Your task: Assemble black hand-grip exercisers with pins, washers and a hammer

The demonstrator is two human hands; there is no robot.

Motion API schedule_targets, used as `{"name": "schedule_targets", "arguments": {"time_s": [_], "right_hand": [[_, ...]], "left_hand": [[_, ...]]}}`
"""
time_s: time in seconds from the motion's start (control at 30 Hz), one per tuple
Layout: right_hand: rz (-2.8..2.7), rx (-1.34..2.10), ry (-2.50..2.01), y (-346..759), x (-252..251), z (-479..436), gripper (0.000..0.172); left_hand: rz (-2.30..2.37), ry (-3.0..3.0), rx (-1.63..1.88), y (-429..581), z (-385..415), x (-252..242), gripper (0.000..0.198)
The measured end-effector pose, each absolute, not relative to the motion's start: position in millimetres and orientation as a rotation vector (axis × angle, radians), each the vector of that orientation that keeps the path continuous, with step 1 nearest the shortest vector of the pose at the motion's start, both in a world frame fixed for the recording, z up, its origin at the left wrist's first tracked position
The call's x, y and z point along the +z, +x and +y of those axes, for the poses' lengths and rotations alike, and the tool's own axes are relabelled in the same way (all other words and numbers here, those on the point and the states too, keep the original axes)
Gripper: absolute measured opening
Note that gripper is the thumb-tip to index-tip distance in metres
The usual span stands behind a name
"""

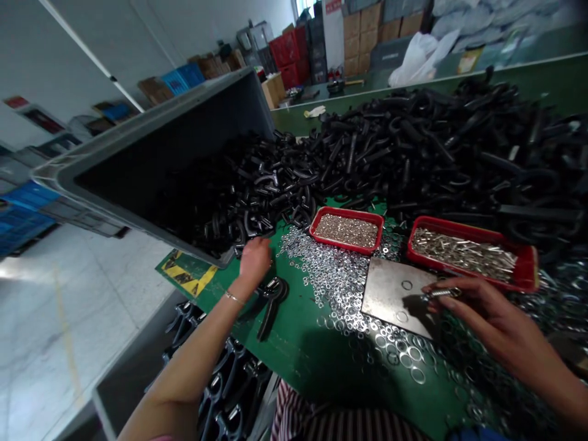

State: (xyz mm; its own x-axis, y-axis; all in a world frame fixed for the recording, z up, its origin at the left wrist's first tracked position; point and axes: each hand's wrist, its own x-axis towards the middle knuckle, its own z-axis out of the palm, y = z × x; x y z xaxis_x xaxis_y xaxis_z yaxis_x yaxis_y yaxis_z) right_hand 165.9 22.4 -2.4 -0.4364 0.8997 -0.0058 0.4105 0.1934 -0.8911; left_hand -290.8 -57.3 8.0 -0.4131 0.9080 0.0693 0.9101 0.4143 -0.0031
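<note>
My left hand (256, 262) is closed at the lip of a tipped grey crate (156, 110), against the nearest black parts. Its fingertips are partly hidden, so I cannot make out what they hold. Just below it on the green table lies a black curved part with a straight handle (271, 309). My right hand (482, 306) pinches a shiny ridged metal piece, like a bolt (441, 294), between thumb and fingers. It hovers over the right side of a metal plate (390, 291), on which a couple of thin rings (402, 316) lie.
Small washers (331, 272) and larger rings (413, 354) are strewn around the plate. Two red trays hold tiny metal pieces (346, 230) and short pins (463, 252). Heaped black parts (413, 141) cover the back. Below the table edge, a bin holds black parts (229, 392).
</note>
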Motion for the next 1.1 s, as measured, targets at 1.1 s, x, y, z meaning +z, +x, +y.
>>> {"name": "schedule_targets", "arguments": {"time_s": [1.1], "right_hand": [[-0.951, 1.279, -0.93, 108.6, -22.1, -19.5, 0.023]], "left_hand": [[-2.777, -2.062, -2.72, 32.2, -111.9, -40.3, 0.029]]}}
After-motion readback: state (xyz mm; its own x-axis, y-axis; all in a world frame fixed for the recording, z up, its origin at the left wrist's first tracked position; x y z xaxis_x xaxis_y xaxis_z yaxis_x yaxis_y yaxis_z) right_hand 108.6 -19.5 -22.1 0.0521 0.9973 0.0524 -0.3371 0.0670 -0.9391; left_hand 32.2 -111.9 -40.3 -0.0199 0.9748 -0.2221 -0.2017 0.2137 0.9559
